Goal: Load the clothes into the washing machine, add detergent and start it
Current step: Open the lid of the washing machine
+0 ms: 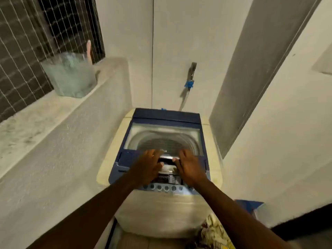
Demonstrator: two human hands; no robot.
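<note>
White plaster walls close in a narrow corner, and a grey concrete ledge runs along the left side under a window with a wire grille. Against the back wall stands the top-loading washing machine, cream on its body and dark blue on top. Its lid is closed and has a clear pane; through the pane the metal drum shows, and I cannot see any clothes inside it. A row of round buttons sits on the front edge of the control panel.

On the ledge stands a pale translucent bucket; what it holds I cannot tell, only a pinkish handle rises behind its rim. Patterned clothes lie in a heap low at the right, beside the machine and near the right forearm. Just behind them a blue container shows only a corner. A tap with a blue fitting comes out of the back wall above the machine.

Both hands rest at the front edge of the lid. The left hand has its fingers spread and flat, holding nothing. The right hand is also spread, with fingertips at the silver lid handle.
</note>
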